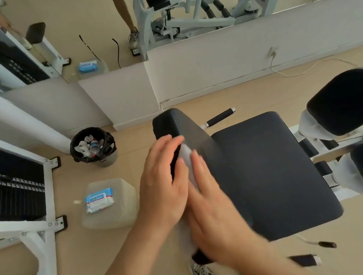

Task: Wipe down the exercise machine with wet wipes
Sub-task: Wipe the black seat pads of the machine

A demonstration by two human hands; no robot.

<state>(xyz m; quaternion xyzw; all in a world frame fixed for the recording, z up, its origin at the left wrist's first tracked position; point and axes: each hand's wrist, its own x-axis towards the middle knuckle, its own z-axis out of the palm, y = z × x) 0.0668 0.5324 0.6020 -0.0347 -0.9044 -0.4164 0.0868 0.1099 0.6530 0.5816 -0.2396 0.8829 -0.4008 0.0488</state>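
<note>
The white-framed exercise machine [269, 173] with a black padded seat is standing on the tan floor [250, 98]. The left hand [162, 179] is resting against its black back pad [188, 127] with fingers straight and released, while the blurred right hand [215, 212] is pressing a white wet wipe [187, 157] flat on the pad's edge, fingers extended too.

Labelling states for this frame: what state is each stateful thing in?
left hand: open, flat against the back pad
right hand: open, pressing the wet wipe on the pad
wet wipe: spread, pinned on the pad
wipes pack: lid closed, lying on a jug
bin: lined, holds rubbish
</note>
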